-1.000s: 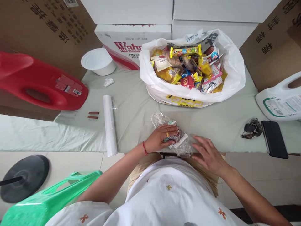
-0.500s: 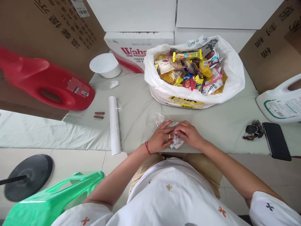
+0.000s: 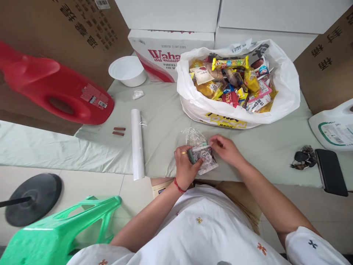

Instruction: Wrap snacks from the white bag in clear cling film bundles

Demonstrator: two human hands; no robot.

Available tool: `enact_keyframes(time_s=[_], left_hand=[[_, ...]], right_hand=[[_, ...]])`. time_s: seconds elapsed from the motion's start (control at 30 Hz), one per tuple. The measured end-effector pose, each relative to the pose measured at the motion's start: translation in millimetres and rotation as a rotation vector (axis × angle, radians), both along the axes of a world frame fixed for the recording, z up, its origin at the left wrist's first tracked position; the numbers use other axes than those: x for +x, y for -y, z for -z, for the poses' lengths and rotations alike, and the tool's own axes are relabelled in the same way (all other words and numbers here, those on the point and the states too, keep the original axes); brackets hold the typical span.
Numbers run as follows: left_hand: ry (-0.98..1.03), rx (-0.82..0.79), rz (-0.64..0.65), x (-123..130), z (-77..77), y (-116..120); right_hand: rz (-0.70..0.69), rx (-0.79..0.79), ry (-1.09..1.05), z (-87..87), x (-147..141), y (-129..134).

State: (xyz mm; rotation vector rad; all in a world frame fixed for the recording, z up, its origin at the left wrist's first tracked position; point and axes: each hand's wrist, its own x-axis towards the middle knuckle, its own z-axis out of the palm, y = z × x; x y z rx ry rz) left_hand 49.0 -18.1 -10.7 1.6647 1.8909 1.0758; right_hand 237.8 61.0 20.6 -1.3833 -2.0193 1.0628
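A small see-through bag with a white print (image 3: 207,163) lies at the table's front edge, with greenish and dark contents partly visible. My left hand (image 3: 185,163) grips its left side, the thumb lying across the front. At the bag's upper right corner, my right hand (image 3: 226,149) is closed in a pinch by the whitish top strip; whether the fingertips hold that edge is hard to make out. Crumpled clear plastic (image 3: 195,136) sits just behind the bag. Beyond my hands stands a white plastic bag (image 3: 190,105) full of wrapped snacks.
To the left are a white roll (image 3: 137,147), two brown strips (image 3: 118,131), a white bowl (image 3: 128,73) and a red jug (image 3: 68,94). Keys (image 3: 303,157), a black phone (image 3: 331,172) and a white jug (image 3: 335,132) lie right. Boxes (image 3: 171,51) line the back; a green stool (image 3: 52,233) stands below.
My hands have moved apart. The left has shifted to the bag's left side, and the right has gone up to its top corner, uncovering the printed bag. The view has shifted slightly.
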Motion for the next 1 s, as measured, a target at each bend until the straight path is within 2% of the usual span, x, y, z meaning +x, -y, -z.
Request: enact_keyframes(time_s=[0.1, 0.17, 0.27, 0.37, 0.43, 0.47, 0.57, 0.63, 0.73, 0.8, 0.87, 0.93, 1.0], left_hand=[[0.013, -0.014, 0.021, -5, 1.8, -3], [0.030, -0.027, 0.029, -6, 2.6, -4], [0.052, -0.054, 0.011, -6, 5.2, -4], [0.079, -0.083, -0.002, -6, 6.8, -5], [0.095, -0.097, -0.005, -7, 5.8, -6], [0.096, -0.101, -0.012, -6, 4.7, -7], [0.067, -0.091, -0.037, -5, 0.8, -10], [0.035, -0.075, -0.025, -6, -1.4, -12], [-0.004, -0.007, 0.037, -12, -5.2, -10], [-0.040, 0.086, 0.181, -20, -9.2, -6], [-0.118, 0.151, 0.423, -29, -13.7, 1], [-0.241, 0.141, 0.624, -36, -16.8, 9], [-0.375, 0.091, 0.688, -38, -16.5, 16]], right_hand=[[0.061, 0.015, 0.134, -9.1, -16, -34], [0.064, -0.073, 0.215, -11.0, -40, -53], [0.075, -0.261, 0.119, -12.9, -72, -74], [0.043, -0.347, -0.007, -20.5, -75, -80], [-0.058, -0.281, -0.058, -27.0, -61, -70], [-0.137, -0.197, -0.073, -29.3, -51, -60], [-0.381, 0.175, -0.018, -27.6, -21, -16], [-0.434, 0.336, 0.077, -18.7, -5, 17], [-0.452, 0.445, 0.213, 0.1, 10, 55], [-0.463, 0.477, 0.277, 11.4, 15, 69], [-0.449, 0.478, 0.303, 19.2, 16, 74], [-0.412, 0.452, 0.274, 22.9, 14, 73], [-0.382, 0.405, 0.162, 22.3, 13, 69]])
